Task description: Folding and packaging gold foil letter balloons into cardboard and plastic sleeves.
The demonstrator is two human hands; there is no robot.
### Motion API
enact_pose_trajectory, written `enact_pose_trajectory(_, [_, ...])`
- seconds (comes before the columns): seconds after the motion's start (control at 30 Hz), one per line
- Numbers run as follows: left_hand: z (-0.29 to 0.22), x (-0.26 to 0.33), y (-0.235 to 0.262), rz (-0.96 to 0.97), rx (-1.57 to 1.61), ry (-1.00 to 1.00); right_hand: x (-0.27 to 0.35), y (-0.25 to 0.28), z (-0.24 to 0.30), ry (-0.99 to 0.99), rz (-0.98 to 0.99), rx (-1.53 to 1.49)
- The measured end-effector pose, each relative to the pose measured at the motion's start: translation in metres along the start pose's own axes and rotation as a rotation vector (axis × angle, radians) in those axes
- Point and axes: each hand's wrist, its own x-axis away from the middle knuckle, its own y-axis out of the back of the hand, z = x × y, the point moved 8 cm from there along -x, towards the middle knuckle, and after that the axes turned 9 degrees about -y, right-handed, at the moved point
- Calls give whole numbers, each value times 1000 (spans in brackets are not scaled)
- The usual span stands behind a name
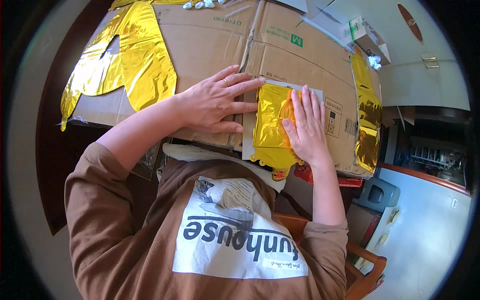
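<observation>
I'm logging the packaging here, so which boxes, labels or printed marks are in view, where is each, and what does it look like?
Flattened cardboard box: brown, spread over the table under both hands.
Green square logo: on the cardboard's far panel, small.
Handling-symbol panel: black outline print, just right of the right hand.
Barcode: black bars, beside that panel.
Small carton: far right, white and brown with a green stripe.

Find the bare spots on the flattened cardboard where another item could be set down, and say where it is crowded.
Bare cardboard lies between the large gold foil sheet and the gold strip. It is crowded where the left hand and right hand press the folded foil.
</observation>
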Motion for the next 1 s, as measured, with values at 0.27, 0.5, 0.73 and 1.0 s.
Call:
enact_pose_trajectory(0.27, [-3, -7, 0, -33, -22, 12, 0, 1, 1, -6, -2, 49])
enact_pose_trajectory(0.5, [-8, -3, -1, 18, -1, 54, 0, 1, 1, 4, -10, 10])
enact_pose_trajectory(0.73, [-9, 14, 4, 65, -7, 19, 0, 0, 0, -4, -9, 6])
enact_pose_trajectory(1.0, [-2, 11, 2, 72, 0, 15, 0, 0, 0, 1, -14, 16])
